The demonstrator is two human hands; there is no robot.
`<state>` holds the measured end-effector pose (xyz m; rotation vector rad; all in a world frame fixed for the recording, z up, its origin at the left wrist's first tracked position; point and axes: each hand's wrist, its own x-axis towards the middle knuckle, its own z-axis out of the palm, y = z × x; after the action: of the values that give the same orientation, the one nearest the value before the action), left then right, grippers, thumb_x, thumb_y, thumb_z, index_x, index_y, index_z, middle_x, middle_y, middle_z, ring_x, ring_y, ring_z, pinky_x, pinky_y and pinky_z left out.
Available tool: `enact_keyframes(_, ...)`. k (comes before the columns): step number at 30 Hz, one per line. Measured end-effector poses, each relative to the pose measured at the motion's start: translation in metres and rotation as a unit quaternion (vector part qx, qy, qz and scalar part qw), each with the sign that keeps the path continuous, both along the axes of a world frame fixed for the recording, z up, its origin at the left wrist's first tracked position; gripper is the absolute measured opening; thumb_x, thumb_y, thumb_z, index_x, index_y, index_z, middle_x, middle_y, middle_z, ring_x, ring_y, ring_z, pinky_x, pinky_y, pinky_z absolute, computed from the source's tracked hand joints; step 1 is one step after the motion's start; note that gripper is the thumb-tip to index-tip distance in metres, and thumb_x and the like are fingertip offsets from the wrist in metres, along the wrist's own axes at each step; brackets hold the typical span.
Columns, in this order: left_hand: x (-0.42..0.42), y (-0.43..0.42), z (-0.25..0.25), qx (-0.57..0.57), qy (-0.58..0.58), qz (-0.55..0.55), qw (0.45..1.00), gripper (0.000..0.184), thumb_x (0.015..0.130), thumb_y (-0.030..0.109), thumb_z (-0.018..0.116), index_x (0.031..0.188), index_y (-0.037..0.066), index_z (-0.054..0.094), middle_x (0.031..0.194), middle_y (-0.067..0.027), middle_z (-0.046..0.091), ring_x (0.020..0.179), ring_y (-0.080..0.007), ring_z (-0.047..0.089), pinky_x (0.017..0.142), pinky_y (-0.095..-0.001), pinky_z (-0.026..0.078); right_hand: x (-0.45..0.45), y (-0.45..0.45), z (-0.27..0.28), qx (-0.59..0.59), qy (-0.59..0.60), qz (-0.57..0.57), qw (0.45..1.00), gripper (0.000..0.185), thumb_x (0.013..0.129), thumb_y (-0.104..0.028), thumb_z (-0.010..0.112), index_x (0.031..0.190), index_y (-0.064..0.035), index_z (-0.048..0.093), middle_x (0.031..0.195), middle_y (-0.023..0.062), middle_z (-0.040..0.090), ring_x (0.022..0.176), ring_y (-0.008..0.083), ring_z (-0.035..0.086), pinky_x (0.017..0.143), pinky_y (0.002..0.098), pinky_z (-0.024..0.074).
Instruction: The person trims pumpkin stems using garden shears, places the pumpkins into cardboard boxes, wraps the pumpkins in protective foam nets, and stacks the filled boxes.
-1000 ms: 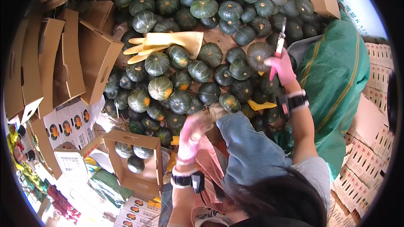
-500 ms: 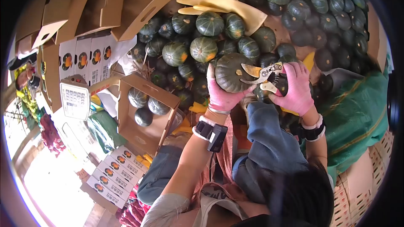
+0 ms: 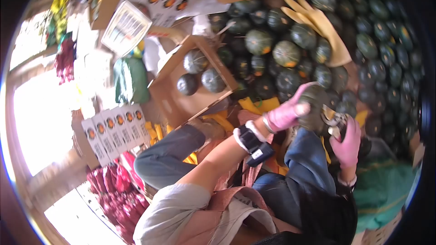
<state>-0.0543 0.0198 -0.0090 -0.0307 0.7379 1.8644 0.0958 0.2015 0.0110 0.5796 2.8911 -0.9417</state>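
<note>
In a pink glove, my left hand (image 3: 287, 112) grips a dark green pumpkin (image 3: 312, 102) from its left side, above my raised knee. My right hand (image 3: 347, 144), also gloved in pink, is closed around pruning shears (image 3: 337, 121). The blades point up and left, close against the right side of the pumpkin. Motion blur hides whether they touch it. Beyond both hands lies a big heap of similar pumpkins (image 3: 287, 53).
An open cardboard box (image 3: 170, 106) to the left holds three pumpkins. A yellow rubber glove (image 3: 334, 41) lies on the heap. Further left are a scale display (image 3: 127, 27), printed cartons (image 3: 113, 129) and red net bags (image 3: 119, 190). Green sheeting (image 3: 386, 195) lies at right.
The view has swung left, so the box and heap appear shifted right. My left hand still holds the pumpkin and my right hand the shears, with the blades at the pumpkin's right side.
</note>
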Motion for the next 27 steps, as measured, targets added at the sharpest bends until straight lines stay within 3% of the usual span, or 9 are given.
enact_keyframes(3, 0.011, 0.010, 0.006, 0.032, 0.040, 0.102, 0.993, 0.098, 0.067, 0.048, 0.073, 0.141, 0.009, 0.022, 0.130, -0.0103, 0.041, 0.122, -0.0234, 0.040, 0.106, -0.0385, 0.027, 0.004, -0.007, -0.005, 0.047, 0.026, -0.018, 0.998, 0.056, 0.064, -0.010, 0.063, 0.114, 0.0040, 0.045, 0.101, 0.0213, 0.050, 0.096, 0.0412, 0.048, 0.085, 0.0472, 0.0391)
enact_keyframes(8, 0.001, 0.010, 0.020, -0.043, -0.106, 0.118, 0.986, 0.054, 0.086, 0.036, 0.059, 0.127, 0.007, 0.040, 0.117, -0.0089, 0.051, 0.107, -0.0211, 0.053, 0.087, -0.0380, 0.047, 0.007, -0.011, -0.016, 0.102, 0.000, -0.033, 0.994, 0.027, 0.071, -0.012, 0.064, 0.094, -0.0019, 0.055, 0.073, 0.0159, 0.055, 0.069, 0.0386, 0.056, 0.062, 0.0437, 0.0456)
enact_keyframes(9, 0.001, 0.003, 0.015, -0.016, -0.174, 0.091, 0.980, 0.052, 0.086, 0.036, 0.058, 0.126, 0.007, 0.042, 0.114, -0.0088, 0.053, 0.103, -0.0212, 0.055, 0.085, -0.0382, 0.048, -0.001, -0.017, -0.023, 0.118, 0.081, -0.025, 0.989, 0.019, 0.073, -0.013, 0.065, 0.086, -0.0039, 0.056, 0.065, 0.0143, 0.054, 0.059, 0.0375, 0.055, 0.053, 0.0413, 0.0453)
enact_keyframes(11, 0.000, -0.013, 0.002, 0.045, -0.310, 0.025, 0.949, 0.047, 0.087, 0.036, 0.057, 0.123, 0.008, 0.045, 0.107, -0.0087, 0.058, 0.094, -0.0215, 0.059, 0.081, -0.0387, 0.050, -0.008, -0.022, -0.029, 0.051, 0.051, -0.030, 0.997, 0.023, 0.071, -0.014, 0.066, 0.088, -0.0028, 0.056, 0.073, 0.0164, 0.057, 0.066, 0.0375, 0.057, 0.059, 0.0414, 0.0466)
enact_keyframes(15, -0.019, -0.098, 0.029, -0.098, 0.036, 0.104, 0.989, 0.056, 0.081, 0.029, 0.061, 0.125, 0.001, 0.041, 0.101, -0.0105, 0.060, 0.086, -0.0186, 0.060, 0.070, -0.0286, 0.050, 0.001, -0.015, -0.034, -0.126, 0.004, -0.176, 0.976, 0.033, 0.069, -0.012, 0.068, 0.098, -0.0008, 0.057, 0.086, 0.0161, 0.061, 0.078, 0.0309, 0.061, 0.071, 0.0358, 0.0489)
enact_keyframes(18, -0.042, -0.168, 0.042, -0.394, 0.238, 0.196, 0.866, 0.061, 0.073, 0.022, 0.066, 0.126, 0.005, 0.043, 0.113, -0.0107, 0.052, 0.096, -0.0214, 0.056, 0.086, -0.0312, 0.046, 0.019, 0.005, -0.039, -0.042, -0.005, -0.185, 0.982, 0.028, 0.068, -0.015, 0.067, 0.090, -0.0023, 0.054, 0.082, 0.0152, 0.059, 0.076, 0.0339, 0.059, 0.068, 0.0400, 0.0476)
enact_keyframes(19, -0.054, -0.196, 0.034, -0.484, 0.277, 0.163, 0.814, 0.057, 0.070, 0.018, 0.067, 0.122, 0.006, 0.046, 0.105, -0.0087, 0.054, 0.091, -0.0195, 0.055, 0.081, -0.0305, 0.047, 0.024, 0.011, -0.039, 0.001, -0.027, -0.173, 0.985, 0.027, 0.067, -0.016, 0.067, 0.086, -0.0028, 0.053, 0.081, 0.0150, 0.058, 0.076, 0.0351, 0.057, 0.067, 0.0423, 0.0466)
enact_keyframes(25, -0.082, -0.270, -0.001, -0.612, 0.390, -0.055, 0.686, 0.050, 0.066, 0.016, 0.072, 0.111, 0.003, 0.054, 0.089, -0.0095, 0.058, 0.081, -0.0189, 0.054, 0.075, -0.0311, 0.047, 0.015, 0.035, -0.034, 0.000, -0.019, -0.085, 0.996, 0.026, 0.061, -0.014, 0.063, 0.080, -0.0026, 0.050, 0.078, 0.0150, 0.056, 0.074, 0.0358, 0.055, 0.065, 0.0443, 0.0446)
enact_keyframes(27, -0.071, -0.256, -0.008, -0.726, 0.417, -0.017, 0.548, 0.063, 0.072, 0.025, 0.073, 0.125, 0.004, 0.045, 0.118, -0.0232, 0.051, 0.104, -0.0325, 0.052, 0.090, -0.0413, 0.043, 0.012, 0.041, -0.044, 0.036, -0.014, -0.092, 0.995, 0.027, 0.061, -0.013, 0.063, 0.082, -0.0029, 0.050, 0.079, 0.0150, 0.056, 0.074, 0.0357, 0.055, 0.065, 0.0441, 0.0449)
